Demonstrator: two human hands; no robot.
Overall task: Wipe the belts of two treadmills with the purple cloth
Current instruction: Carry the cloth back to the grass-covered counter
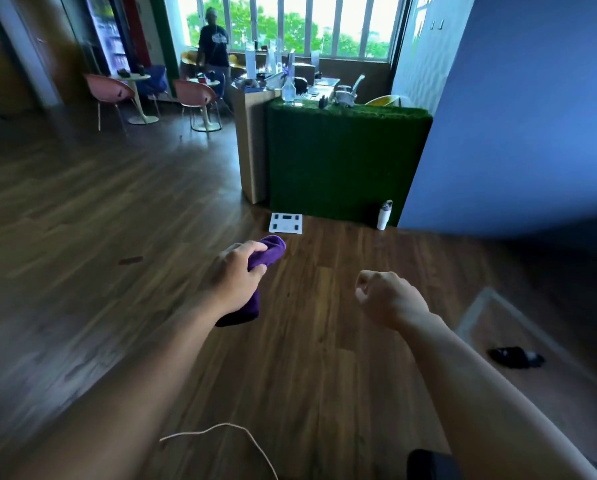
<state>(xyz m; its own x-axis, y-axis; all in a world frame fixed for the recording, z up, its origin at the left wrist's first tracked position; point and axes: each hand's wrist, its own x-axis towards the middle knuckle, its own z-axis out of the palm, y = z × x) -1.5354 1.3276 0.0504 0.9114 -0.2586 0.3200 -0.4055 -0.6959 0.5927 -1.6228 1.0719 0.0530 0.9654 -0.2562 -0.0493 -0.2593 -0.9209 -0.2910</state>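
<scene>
Floorboards (82, 209) of dark wood spread out from the green bench (345, 164), a block clad in artificial grass whose far end meets the blue wall (518, 116).

On the near side of the green bench, above the floorboards, the left hand (236, 277) grasps the purple cloth (267, 251). Its fingers and thumb curl round the middle of the cloth. One rolled end points toward the bench and the other hangs below the wrist. The right hand (387, 297) is level with it, nearer the blue-wall end of the bench and apart from the cloth. Its fingers are clenched in toward the palm, with nothing showing in them.

At the foot of the bench a white scale (286, 222) lies flat, just off its wood-panelled end. A white bottle (383, 216) stands upright at the foot of the other end, by the blue wall. On top of the bench stands a clear glass bottle (289, 90) among smaller things too blurred to tell.

Beyond the bench are tall windows (290, 22). In front of them a person (214, 46) stands near pink chairs (194, 95), a small round table (134, 77) and a lit drinks fridge (108, 32).

Well to the near side of the bench, a thin pale cord (220, 431) loops below the arms. A black item (517, 356) lies on the floorboards toward the blue-wall side, and I cannot tell what it is.
</scene>
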